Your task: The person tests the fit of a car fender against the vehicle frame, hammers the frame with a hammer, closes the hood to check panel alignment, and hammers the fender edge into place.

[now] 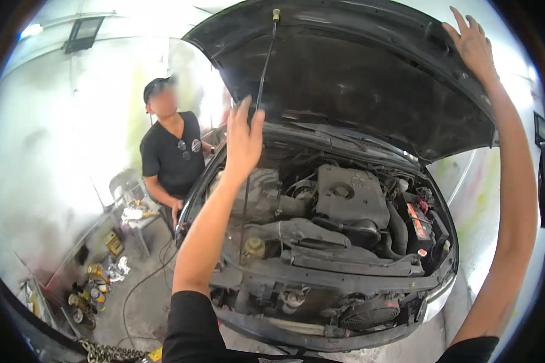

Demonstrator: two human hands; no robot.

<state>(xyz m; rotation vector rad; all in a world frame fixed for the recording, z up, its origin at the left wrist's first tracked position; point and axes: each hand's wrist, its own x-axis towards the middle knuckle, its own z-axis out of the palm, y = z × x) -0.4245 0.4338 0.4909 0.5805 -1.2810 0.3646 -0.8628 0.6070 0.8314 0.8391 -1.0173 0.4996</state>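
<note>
A car's raised bonnet (339, 78) fills the upper part of the view, its dark underside facing me. My right hand (473, 51) is up at the bonnet's right front edge, fingers spread; whether the palm presses on it I cannot tell. My left hand (245, 140) is raised over the left side of the engine bay, fingers up and thumb apart. Beside it runs the thin prop rod (264, 69), reaching up to a fitting (277, 15) under the bonnet. Part of the rod is hidden by my left hand. Below lies the engine cover (352, 193).
A person (172, 142) in a black shirt and cap stands at the car's left side. Behind are a plastic chair (133, 212) with items on it, and cans and bottles (97, 284) on the floor. A cable (130, 296) and a chain (106, 351) lie lower left.
</note>
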